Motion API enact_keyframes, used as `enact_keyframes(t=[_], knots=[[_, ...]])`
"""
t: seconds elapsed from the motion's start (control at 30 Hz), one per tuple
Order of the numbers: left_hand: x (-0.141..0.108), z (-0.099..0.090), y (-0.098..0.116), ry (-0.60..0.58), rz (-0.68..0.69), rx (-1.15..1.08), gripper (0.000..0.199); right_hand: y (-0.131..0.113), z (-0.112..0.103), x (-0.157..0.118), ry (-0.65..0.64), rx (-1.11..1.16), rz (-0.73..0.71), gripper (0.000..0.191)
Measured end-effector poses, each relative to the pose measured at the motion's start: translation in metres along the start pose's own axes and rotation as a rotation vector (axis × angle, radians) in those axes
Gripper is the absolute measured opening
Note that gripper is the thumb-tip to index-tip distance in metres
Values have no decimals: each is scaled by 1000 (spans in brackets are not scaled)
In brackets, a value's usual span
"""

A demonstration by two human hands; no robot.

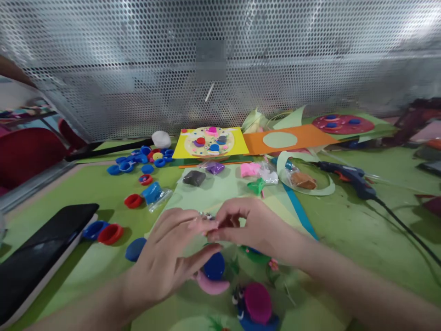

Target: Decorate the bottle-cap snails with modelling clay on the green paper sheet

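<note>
My left hand [172, 253] reaches over the pale green sheet [165, 225] with its fingers stretched out and its thumb apart. Its fingertips meet those of my right hand [255, 225], whose thumb and forefinger are pinched together. What lies between them is too small and hidden to name; small specks show just behind the fingertips. Below my left thumb lies a pink clay shape [213, 286] with a blue bottle cap [215, 265] on it. Nearer to me is a blue clay snail [253, 322] with a magenta cap [258, 302] as its shell. A small pink flower [273, 264] lies under my right wrist.
Bagged clay lies beyond my hands: black [194, 178], purple [215, 168], pink [250, 169] and brown [303, 180]. Blue and red caps [133, 201] are scattered left, near a phone [48, 248]. A glue gun [351, 177] trails its cord right. A yellow card [179, 147] lies behind.
</note>
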State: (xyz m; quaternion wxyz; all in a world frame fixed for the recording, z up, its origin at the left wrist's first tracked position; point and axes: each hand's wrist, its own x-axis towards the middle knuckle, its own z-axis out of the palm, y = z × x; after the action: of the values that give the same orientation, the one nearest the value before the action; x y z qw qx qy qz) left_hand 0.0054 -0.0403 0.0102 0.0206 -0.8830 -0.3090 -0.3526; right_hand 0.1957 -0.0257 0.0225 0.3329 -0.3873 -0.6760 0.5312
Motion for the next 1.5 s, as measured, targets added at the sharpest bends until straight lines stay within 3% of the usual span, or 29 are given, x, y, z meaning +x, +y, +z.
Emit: enact_keyframes(t=[0.1, 0.23, 0.4, 0.67, 0.9, 0.97, 1.13, 1.23, 1.3, 1.5], knots=[[1, 0, 3, 52, 61, -8, 30, 2, 5, -1, -33, 3, 11, 9], [0, -4, 6, 38, -9, 28, 19, -1, 5, -3, -38, -12, 17, 7], [-6, -9, 2, 71, 50, 40, 28, -3, 5, -3, -66, 90, 9, 11], [-11, -14, 3, 63, 8, 33, 15, 10, 6, 0, -92, 171, 29, 19], [-10, -16, 2, 99, 101, 2, 11, 6, 7, 0, -66, 152, 3, 17], [-10, -14, 4, 95, 53, -10, 11, 2, 6, -1, -33, 87, 1, 15], [0, -12, 5, 204, -250, -73, 16, 0, -5, 2, 135, 62, -15, 17], [4, -8, 1, 249, -293, -115, 51, 6, -11, 7, 215, 138, 8, 27], [4, -6, -1, 266, -330, -155, 63, 9, -12, 10, 196, 193, 35, 31], [2, -6, 0, 142, -445, -208, 35, 13, -8, 11, 136, 238, 70, 33]])
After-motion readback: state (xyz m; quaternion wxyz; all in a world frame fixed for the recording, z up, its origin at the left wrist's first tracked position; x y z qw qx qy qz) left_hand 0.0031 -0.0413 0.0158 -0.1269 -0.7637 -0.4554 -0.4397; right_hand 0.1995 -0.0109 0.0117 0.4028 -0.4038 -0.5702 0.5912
